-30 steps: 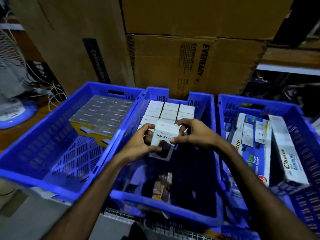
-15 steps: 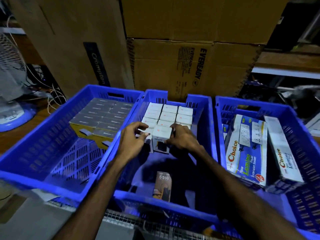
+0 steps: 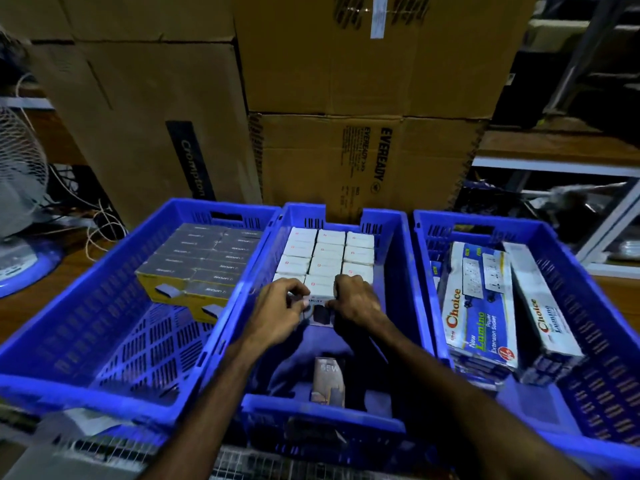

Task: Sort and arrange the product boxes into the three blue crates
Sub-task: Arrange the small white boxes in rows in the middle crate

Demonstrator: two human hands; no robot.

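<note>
My left hand (image 3: 277,311) and right hand (image 3: 353,303) are both down inside the middle blue crate (image 3: 398,271), pinching one small white box (image 3: 320,292) between them; the left fingers grip its left edge, the right fingers its right edge. The box stands upright at the near end of the block of matching white boxes (image 3: 327,251), touching the row behind it, its front face showing a dark picture and lettering I can only partly read. The white boxes fill the far part of that crate in three columns. Nearer to me on the crate floor lies a single brownish box marked 65W (image 3: 327,377), apart from the rest.

In the left blue crate (image 3: 69,323) I see a packed stack of yellow-sided boxes with grey tops (image 3: 201,261) pushed to the far right corner; the near half of its slotted floor is bare. The right blue crate (image 3: 588,306) holds long Choice Lumino extension socket boxes (image 3: 481,306), one lying face up and another beside it tilted on its edge against the right wall.

Behind the crates stand large cardboard cartons (image 3: 363,161), one printed Eveready, one Crompton. A pedestal fan (image 3: 17,181) sits far left.
</note>
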